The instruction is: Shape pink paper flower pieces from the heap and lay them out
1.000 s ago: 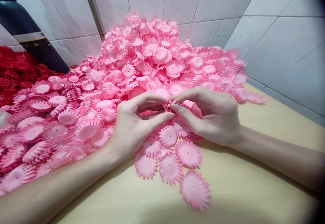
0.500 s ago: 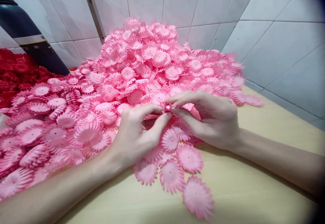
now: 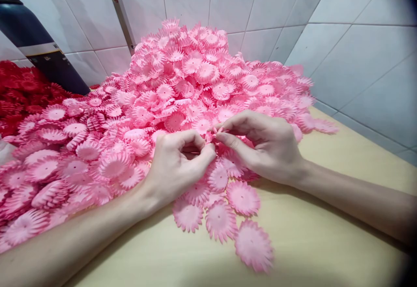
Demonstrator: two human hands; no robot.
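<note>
My left hand [image 3: 182,161] is closed, with thumb and index finger pinching a small pink petal piece [image 3: 209,136]. My right hand [image 3: 267,146] meets it from the right, its thumb and fingertips pinched on the same piece. Most of the piece is hidden by the fingertips. Just beyond the hands rises a large heap of pink fringed flower discs [image 3: 195,74], many with a small hole in the middle. Below the hands, several loose discs [image 3: 220,219] lie flat on the pale wooden table [image 3: 312,235].
A dark cylindrical bottle [image 3: 42,48] leans in view at the upper left, beside a pile of red petals [image 3: 22,91]. A metal strip [image 3: 122,20] stands against the tiled wall [image 3: 260,0]. The wall's corner closes off the right side.
The fingertips have shifted slightly left, and the right hand's fingers have changed their pinch on the pink piece. The heap and loose discs look the same.
</note>
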